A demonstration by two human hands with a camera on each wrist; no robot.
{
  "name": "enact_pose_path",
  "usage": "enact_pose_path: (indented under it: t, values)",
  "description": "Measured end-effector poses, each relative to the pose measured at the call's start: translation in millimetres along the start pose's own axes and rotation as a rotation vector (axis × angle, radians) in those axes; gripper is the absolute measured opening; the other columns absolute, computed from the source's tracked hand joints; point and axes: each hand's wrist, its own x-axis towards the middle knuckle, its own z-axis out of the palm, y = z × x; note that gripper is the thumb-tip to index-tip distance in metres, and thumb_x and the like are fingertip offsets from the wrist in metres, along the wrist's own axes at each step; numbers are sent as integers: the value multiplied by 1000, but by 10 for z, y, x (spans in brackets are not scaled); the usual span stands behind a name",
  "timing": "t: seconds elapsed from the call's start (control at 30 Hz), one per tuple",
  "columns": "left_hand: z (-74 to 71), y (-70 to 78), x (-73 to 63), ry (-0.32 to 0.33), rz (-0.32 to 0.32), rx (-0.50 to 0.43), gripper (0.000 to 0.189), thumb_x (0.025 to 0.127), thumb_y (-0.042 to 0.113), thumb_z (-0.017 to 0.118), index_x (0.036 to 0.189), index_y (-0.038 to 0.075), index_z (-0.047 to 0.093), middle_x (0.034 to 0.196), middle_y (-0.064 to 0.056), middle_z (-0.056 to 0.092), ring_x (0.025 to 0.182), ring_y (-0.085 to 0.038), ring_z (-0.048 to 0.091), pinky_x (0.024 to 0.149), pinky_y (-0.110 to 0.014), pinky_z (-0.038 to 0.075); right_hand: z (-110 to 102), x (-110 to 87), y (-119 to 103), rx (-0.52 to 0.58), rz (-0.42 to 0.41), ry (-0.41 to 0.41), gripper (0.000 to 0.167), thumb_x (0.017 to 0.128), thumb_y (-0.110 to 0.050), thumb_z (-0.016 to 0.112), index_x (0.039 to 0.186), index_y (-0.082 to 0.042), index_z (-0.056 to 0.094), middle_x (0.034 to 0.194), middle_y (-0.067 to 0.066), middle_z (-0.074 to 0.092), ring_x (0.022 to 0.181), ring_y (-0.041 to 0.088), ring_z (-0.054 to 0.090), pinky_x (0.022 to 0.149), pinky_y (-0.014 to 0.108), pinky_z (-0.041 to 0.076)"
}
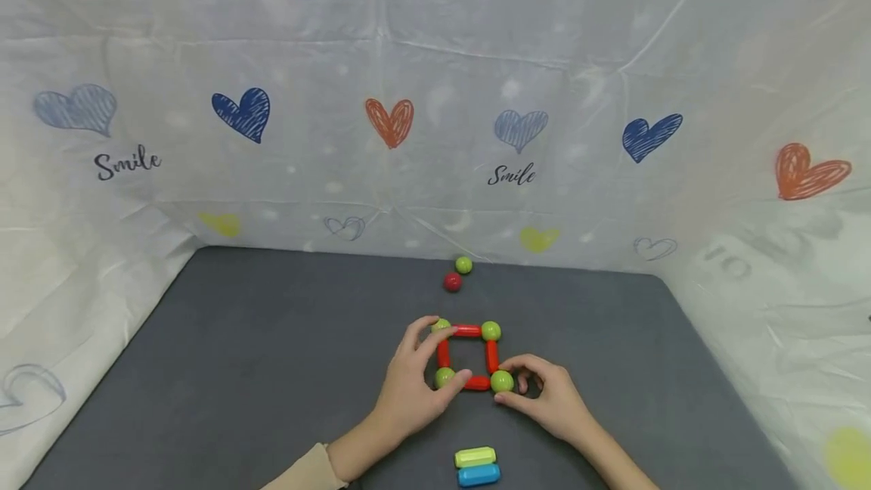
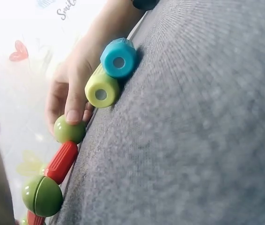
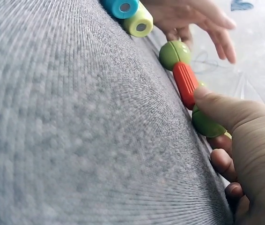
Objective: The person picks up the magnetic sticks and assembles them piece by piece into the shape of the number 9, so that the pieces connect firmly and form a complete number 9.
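Note:
Red magnetic rods [image 1: 466, 331] and green balls [image 1: 491, 331] form a flat square on the dark mat, one ball at each corner. My right hand [image 1: 547, 395] pinches the near right green ball [image 1: 502, 382] between thumb and fingers. In the right wrist view the thumb [image 3: 217, 105] lies on that ball, beside a red rod [image 3: 185, 85]. My left hand [image 1: 415, 384] spreads over the square's left side, fingers extended near the far left ball [image 1: 441, 326]. Its thumb is by the near left ball [image 1: 444, 377]; contact there is unclear.
A yellow-green rod [image 1: 475, 457] and a blue rod [image 1: 478, 475] lie side by side near the front edge. Behind the square sit a red ball [image 1: 452, 282] and another green ball [image 1: 463, 265]. A heart-printed sheet [image 1: 435, 134] hangs behind the mat.

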Motion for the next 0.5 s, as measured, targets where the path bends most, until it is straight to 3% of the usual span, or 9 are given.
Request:
enact_pose_path:
  t: [0.13,0.3,0.5]
  values:
    - [-1,-2,1,-123,-10,78,69,89,56,83,149,29,62,154,-1,50,93,-16,66,76,-35,55,-10,1,-4,0,11,-6,35,83,-27,93,113,-23,75,78,-9,59,68,9,53,61,24,45]
    - [28,-49,4,-274,31,52,71,88,57,84,150,28,63,139,7,60,86,-5,61,74,-26,53,-27,9,-8,-6,33,-17,35,84,-29,92,114,-23,76,79,-9,59,68,9,53,61,24,44]
    - [39,-91,-1,-318,82,80,36,90,39,87,123,26,80,113,12,68,85,1,62,73,-21,52,-15,19,-14,2,42,-24,34,84,-30,92,113,-23,76,80,-9,60,68,8,53,60,24,44]
